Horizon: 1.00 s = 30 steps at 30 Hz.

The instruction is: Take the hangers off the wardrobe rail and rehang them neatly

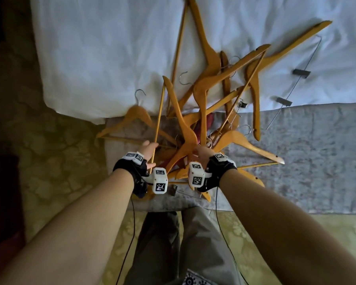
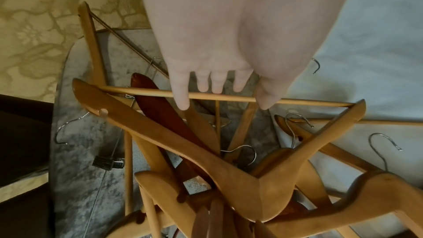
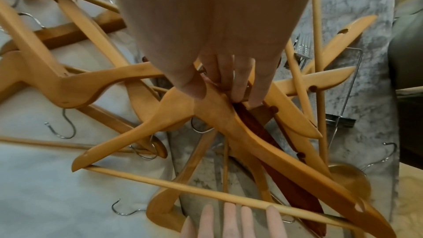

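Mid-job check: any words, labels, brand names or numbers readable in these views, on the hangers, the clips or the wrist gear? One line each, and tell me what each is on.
No readable text in any view.
Wrist camera boxes: black-and-white square marker codes only, no letters or numbers.
Wooden hangers: no brand stamp or label visible.
Metal clips: plain, no marking visible.
Patterned fabric at the bottom edge of the head view: a print, too small to tell if it holds letters.

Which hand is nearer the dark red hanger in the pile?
Right. The right hand grips a light hanger directly over the dark red hanger, fingertips beside it. The left hand holds a hanger's crossbar off to the side.
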Tool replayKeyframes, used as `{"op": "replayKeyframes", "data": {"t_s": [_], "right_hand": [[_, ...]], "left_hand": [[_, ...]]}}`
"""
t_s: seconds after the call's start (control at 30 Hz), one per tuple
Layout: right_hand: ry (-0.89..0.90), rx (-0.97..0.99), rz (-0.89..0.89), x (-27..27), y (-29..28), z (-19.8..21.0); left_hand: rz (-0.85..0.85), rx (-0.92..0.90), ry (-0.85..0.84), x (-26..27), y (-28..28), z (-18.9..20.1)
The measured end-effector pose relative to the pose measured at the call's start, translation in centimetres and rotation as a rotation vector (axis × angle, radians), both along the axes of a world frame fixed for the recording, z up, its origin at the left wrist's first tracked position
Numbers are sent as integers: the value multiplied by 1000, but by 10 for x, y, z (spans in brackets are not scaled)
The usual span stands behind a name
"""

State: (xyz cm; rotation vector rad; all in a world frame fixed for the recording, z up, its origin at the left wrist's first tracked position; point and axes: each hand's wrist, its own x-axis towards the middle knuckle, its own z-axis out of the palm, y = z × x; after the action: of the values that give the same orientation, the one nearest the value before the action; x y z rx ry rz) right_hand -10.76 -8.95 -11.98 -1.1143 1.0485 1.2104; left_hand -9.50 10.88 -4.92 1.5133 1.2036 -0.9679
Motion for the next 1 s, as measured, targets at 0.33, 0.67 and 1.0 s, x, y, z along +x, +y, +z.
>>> {"op": "replayKeyframes", "data": {"t_s": [0.33,0.67,1.0], "right_hand": [[-9,-51,-138,11,3,12],[-105,-79,-131,19,2,41],[-337,92,-120,50,50,137]], "left_hand": [[85,-28,41,3,-7,-12],[206,3,45,16,-19,16],[505,-12,-163,23,15,92]]}}
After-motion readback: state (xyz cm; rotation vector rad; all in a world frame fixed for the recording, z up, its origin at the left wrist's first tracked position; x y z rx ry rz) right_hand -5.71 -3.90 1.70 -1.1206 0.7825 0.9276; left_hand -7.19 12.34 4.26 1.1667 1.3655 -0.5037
